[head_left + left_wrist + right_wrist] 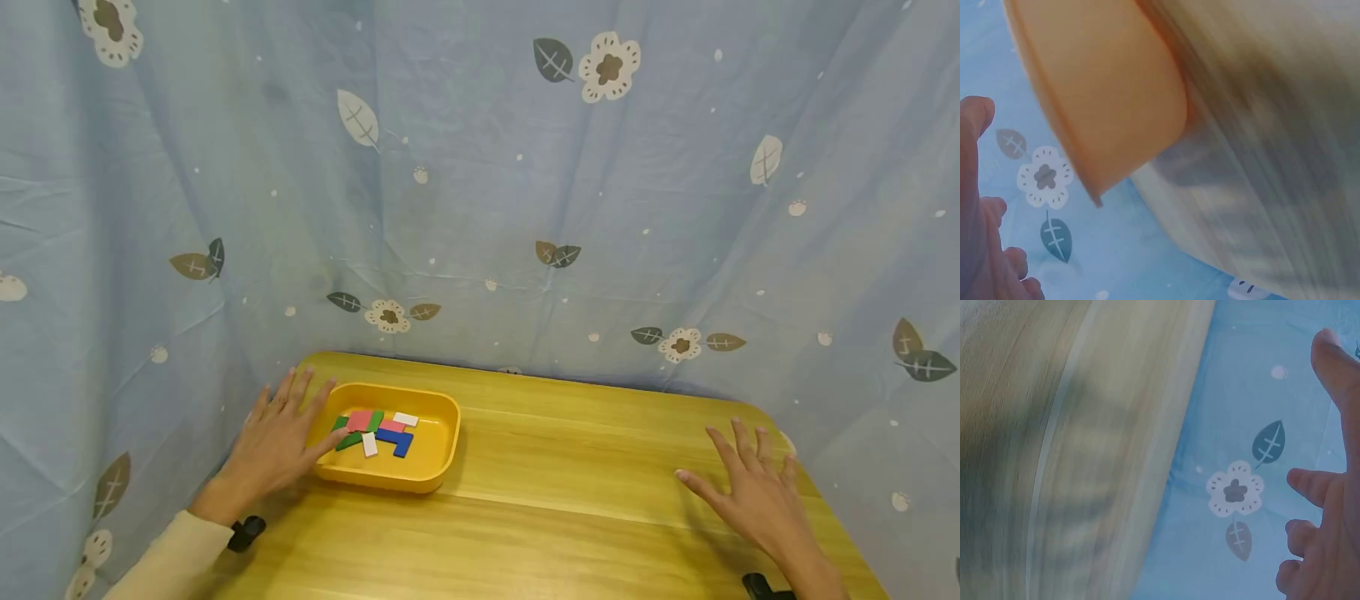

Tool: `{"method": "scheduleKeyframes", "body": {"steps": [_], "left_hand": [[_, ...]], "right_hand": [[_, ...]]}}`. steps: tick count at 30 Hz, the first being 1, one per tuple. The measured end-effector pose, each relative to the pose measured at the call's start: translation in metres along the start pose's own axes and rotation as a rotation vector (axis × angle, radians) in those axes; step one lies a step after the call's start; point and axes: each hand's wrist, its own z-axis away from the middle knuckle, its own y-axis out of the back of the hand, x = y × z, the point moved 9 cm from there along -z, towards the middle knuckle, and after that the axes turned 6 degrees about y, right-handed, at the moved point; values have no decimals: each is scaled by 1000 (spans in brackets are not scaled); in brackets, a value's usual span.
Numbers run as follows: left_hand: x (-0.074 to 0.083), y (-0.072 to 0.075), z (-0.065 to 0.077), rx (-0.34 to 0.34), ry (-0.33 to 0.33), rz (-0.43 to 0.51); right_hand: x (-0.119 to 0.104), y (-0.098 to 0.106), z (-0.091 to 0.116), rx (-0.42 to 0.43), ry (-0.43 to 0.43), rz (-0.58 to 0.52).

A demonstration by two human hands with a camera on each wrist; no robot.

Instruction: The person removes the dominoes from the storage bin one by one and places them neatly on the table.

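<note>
On the table's left half stands a yellow tray (438,450) with several flat pieces in pink, green, white and blue lying in it. Among them are a blue angled piece (403,443), a white piece (370,445) and a pink piece (359,421). My left hand (273,446) hovers at the tray's left side, fingers spread, its thumb overlapping the tray in the head view. In the left wrist view the tray's outer wall (1110,94) shows beside the fingers. Over the table's right part my right hand (761,492) is spread, holding nothing.
The yellow wood-grain table (555,500) has rounded far corners. A blue curtain (480,167) printed with flowers and leaves hangs behind it and along both sides. Dark wrist-camera mounts (246,533) show at both wrists.
</note>
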Motion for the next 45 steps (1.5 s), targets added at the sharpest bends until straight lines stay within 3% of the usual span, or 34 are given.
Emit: {"method": "scheduleKeyframes", "body": {"steps": [7,13,18,21,26,35,45], "left_hand": [[-7,7,-7,-26,68,110],[-19,7,-6,-33,102,235],[-39,-3,-2,-86,223,418],[-46,-8,0,-78,272,508],[-46,-12,-3,-30,256,641],[-50,-34,-2,-132,316,774],[-51,-52,-4,-183,286,887]], "right_hand": [[-5,-4,-8,-88,-27,21],[-10,-20,-12,-170,-77,-79],[-19,-28,-13,-162,-80,-138],[-24,-33,-13,-159,-82,-166],[-31,-34,-16,-129,-86,-218],[-44,-44,-25,-108,-55,-292],[-67,-54,-42,-44,-14,-367]]}}
